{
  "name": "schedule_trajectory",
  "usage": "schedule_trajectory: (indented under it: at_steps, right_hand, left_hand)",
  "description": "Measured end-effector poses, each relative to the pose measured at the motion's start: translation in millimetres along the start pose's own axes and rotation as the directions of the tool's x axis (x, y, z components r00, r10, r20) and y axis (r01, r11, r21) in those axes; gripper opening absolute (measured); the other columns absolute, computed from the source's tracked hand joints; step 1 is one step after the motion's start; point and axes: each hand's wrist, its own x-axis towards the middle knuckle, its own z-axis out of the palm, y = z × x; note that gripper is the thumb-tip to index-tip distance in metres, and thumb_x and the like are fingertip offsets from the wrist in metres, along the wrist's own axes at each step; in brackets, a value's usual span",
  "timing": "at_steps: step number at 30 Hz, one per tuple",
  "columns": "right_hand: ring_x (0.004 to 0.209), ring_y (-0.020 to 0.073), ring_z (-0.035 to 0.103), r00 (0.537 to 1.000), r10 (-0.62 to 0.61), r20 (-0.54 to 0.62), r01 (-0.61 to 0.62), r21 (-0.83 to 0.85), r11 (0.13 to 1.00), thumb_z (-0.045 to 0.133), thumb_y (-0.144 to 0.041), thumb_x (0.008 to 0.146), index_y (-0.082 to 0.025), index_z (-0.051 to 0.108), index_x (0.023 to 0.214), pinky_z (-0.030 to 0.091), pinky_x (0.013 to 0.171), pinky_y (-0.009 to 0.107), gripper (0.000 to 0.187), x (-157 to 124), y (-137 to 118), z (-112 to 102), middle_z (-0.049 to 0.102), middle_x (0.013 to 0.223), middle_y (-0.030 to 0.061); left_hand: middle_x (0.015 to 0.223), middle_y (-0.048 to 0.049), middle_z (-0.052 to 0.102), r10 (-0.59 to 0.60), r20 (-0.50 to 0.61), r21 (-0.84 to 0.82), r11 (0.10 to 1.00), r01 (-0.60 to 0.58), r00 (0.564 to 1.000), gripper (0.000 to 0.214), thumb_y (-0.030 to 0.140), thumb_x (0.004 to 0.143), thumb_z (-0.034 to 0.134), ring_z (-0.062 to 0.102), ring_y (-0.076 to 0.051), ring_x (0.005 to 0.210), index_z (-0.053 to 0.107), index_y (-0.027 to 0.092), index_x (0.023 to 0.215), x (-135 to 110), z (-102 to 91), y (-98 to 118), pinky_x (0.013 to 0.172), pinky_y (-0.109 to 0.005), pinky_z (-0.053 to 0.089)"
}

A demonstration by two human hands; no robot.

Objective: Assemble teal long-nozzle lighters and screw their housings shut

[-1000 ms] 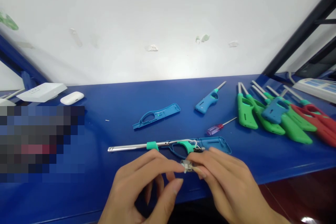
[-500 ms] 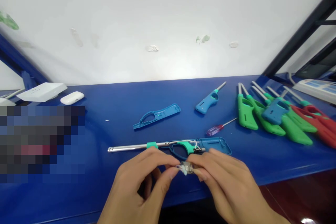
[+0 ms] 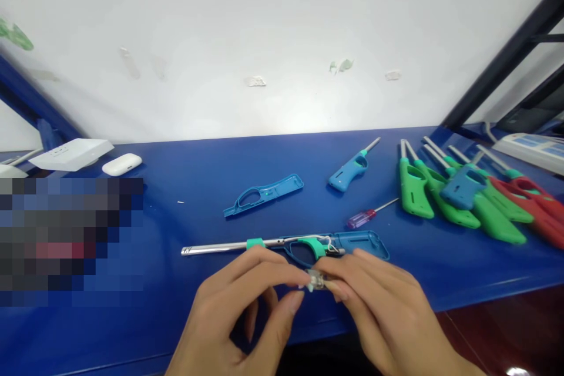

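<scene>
My right hand point(image 3: 379, 299) pinches a small clear plastic part point(image 3: 316, 279) with a pale fitting at its left end. Most of this part is hidden by the fingers. My left hand point(image 3: 251, 299) is at its left side, index fingertip against the fitting and thumb apart below. Just beyond both hands lies an opened lighter half point(image 3: 359, 241), its blue shell holding a long metal tube point(image 3: 220, 248), a green trigger point(image 3: 316, 247) and a white wire. The other blue shell half point(image 3: 268, 191) rests farther back, inner side up.
A purple-handled screwdriver point(image 3: 361, 218) and a closed blue lighter point(image 3: 348, 173) lie right of centre. Several green, red and blue lighters point(image 3: 458, 197) are piled at the right. A white case point(image 3: 122, 164) and a white box point(image 3: 73, 154) sit at the back left. A pixelated patch covers the left.
My left thumb has parted from the index finger and dropped slightly, while the index fingertip has shifted right over the fitting. My right hand still holds the clear part.
</scene>
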Motion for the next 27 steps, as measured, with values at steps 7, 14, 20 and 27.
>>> schedule_trajectory:
  at_steps: [7,14,20,27]
  right_hand:
    - [0.073,0.0167,0.075,1.000,-0.003,0.010,0.003,-0.004,1.000,0.045,-0.021,0.112,-0.020,0.066,0.112,0.058,0.073,0.030,0.021,-1.1,0.4,-0.5,0.082,0.093,0.0002]
    - [0.076,0.0169,0.078,1.000,-0.022,-0.002,0.022,-0.040,0.999,0.046,-0.022,0.112,-0.020,0.065,0.114,0.059,0.076,0.031,0.020,-2.0,0.9,0.4,0.083,0.094,-0.0004]
    - [0.078,0.0179,0.079,1.000,-0.027,-0.006,0.026,-0.056,0.998,0.045,-0.023,0.113,-0.020,0.065,0.115,0.059,0.077,0.031,0.021,-1.2,1.2,0.1,0.083,0.095,0.0003]
    - [0.078,0.0178,0.080,0.999,-0.036,-0.008,0.035,-0.067,0.997,0.044,-0.025,0.113,-0.021,0.064,0.115,0.059,0.077,0.031,0.020,-1.4,0.1,-0.2,0.084,0.096,-0.0007]
  left_hand:
    - [0.078,0.0100,0.070,-0.056,-0.019,0.021,0.998,0.057,0.998,0.015,0.019,0.092,0.073,0.058,-0.007,0.052,0.074,0.033,0.092,1.0,-0.8,-2.0,0.047,-0.015,0.045]
    - [0.083,0.0070,0.073,-0.067,0.019,0.006,0.998,0.067,0.998,0.016,0.019,0.094,0.071,0.063,-0.008,0.057,0.078,0.033,0.096,0.6,-1.5,-3.4,0.050,-0.016,0.049]
    - [0.083,0.0085,0.072,-0.059,0.036,-0.014,0.998,0.060,0.998,0.018,0.018,0.094,0.071,0.062,-0.007,0.057,0.077,0.035,0.097,-0.7,-3.2,-2.7,0.052,-0.014,0.048]
    - [0.084,0.0083,0.073,-0.068,0.040,-0.017,0.998,0.068,0.997,0.018,0.018,0.095,0.072,0.063,-0.007,0.058,0.077,0.035,0.097,0.6,-1.8,-5.1,0.053,-0.015,0.049]
